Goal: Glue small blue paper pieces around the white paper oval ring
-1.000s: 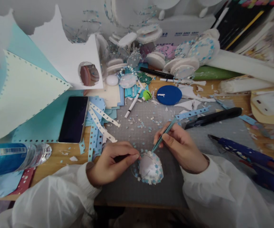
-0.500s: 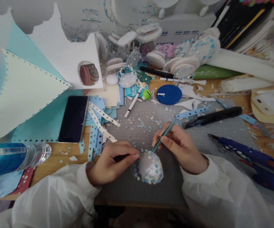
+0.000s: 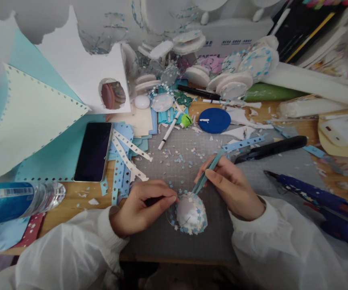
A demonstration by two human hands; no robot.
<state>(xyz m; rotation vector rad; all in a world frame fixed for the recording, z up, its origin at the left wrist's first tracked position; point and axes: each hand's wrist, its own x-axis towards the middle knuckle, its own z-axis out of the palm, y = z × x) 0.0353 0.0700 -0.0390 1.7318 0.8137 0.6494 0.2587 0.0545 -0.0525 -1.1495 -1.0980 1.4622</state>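
Close to the front edge, a white disc [image 3: 191,213] ringed with small blue and white paper stars lies on the grey cutting mat [image 3: 149,245]. My right hand [image 3: 229,183] is closed on a pair of teal tweezers [image 3: 207,174], whose tips are at the disc's upper rim. The tweezers' two arms show slightly apart. At the disc's upper left, my left hand [image 3: 148,207] pinches at the thin star-dotted loop around it; the fingertips hide what exactly they grip. Loose paper stars [image 3: 180,157] are scattered on the mat beyond my hands.
To the left are a phone [image 3: 93,152], punched paper strips [image 3: 122,169] and a water bottle [image 3: 17,201]. A glue gun [image 3: 318,201] and a black cutter [image 3: 273,149] lie right. A blue oval [image 3: 215,121] and several white discs [image 3: 234,82] sit behind.
The tweezers' arms have spread apart and their tips have shifted slightly at the disc's rim. My left hand and the disc have stayed in place.
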